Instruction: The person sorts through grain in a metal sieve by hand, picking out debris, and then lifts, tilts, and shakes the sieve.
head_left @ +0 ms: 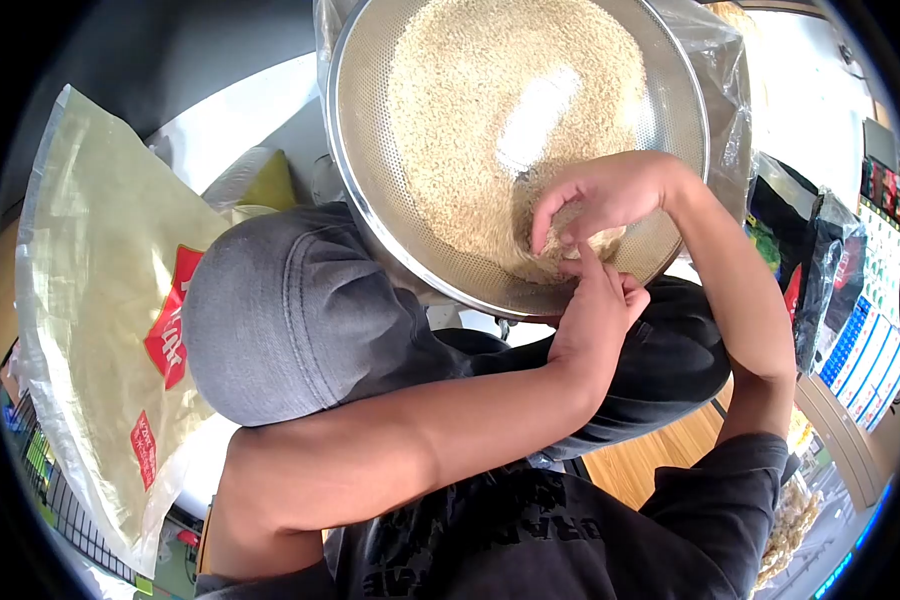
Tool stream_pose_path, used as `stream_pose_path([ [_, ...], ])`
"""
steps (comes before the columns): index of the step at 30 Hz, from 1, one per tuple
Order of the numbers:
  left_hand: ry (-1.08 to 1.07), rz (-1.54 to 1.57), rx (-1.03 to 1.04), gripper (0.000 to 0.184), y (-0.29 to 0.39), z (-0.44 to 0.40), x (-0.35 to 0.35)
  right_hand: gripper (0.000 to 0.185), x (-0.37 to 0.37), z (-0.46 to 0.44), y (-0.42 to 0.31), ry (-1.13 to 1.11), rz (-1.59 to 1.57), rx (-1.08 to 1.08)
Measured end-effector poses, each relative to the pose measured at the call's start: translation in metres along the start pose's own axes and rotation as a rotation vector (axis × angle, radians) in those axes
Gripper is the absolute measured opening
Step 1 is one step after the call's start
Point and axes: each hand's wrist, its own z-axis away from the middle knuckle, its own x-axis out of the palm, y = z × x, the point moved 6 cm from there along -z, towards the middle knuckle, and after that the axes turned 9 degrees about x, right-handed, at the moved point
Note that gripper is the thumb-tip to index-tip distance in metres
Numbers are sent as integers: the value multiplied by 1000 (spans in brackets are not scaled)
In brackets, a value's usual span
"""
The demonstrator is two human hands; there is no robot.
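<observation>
A wide metal sieve (358, 165) with perforated walls holds a heap of pale, rice-like grain (460, 150). My right hand (615, 195) curves down over the grain near the sieve's near side; its fingers are bent, with a gap between finger and thumb, and grain shows behind them. My left hand (600, 310) reaches over the near rim, its fingertips pinched together just below the right hand's fingertips. Whatever lies in that pinch is too small or hidden to make out. A bright white patch lies across the grain; whether it is light or an object, I cannot tell.
At the left hangs a large translucent sack (100, 300) with red labels. My grey-trousered knee (260, 310) is against the sieve's left side. Clear plastic (720, 80) lies behind its right rim. Packaged goods (820, 260) stand at the right, above a wooden floor (650, 455).
</observation>
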Motion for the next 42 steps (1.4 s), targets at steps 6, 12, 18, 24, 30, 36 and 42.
stream_pose_path([
  [6, 48, -14, -75, 33, -1, 4, -2, 29, -15, 22, 12, 154, 176, 144],
  [12, 32, -37, -90, 34, 4, 0, 3, 26, -32, 43, -2, 456, 380, 396],
  [18, 41, -24, -84, 35, 3, 3, 2, 21, -31, 54, -68, 1226, 877, 236],
  [24, 58, -53, -80, 39, 2, 4, 2, 18, -48, 17, -81, 1529, 921, -176],
  [30, 40, -33, -20, 42, 2, 6, 0, 14, -56, 0, -77, 1479, 902, -150],
  [36, 18, -40, -8, 41, 5, 3, 4, 13, -52, 2, -85, 1398, 802, -73],
  [42, 46, -40, -22, 40, 2, 5, 0, 12, -59, -4, -74, 1398, 788, -109],
])
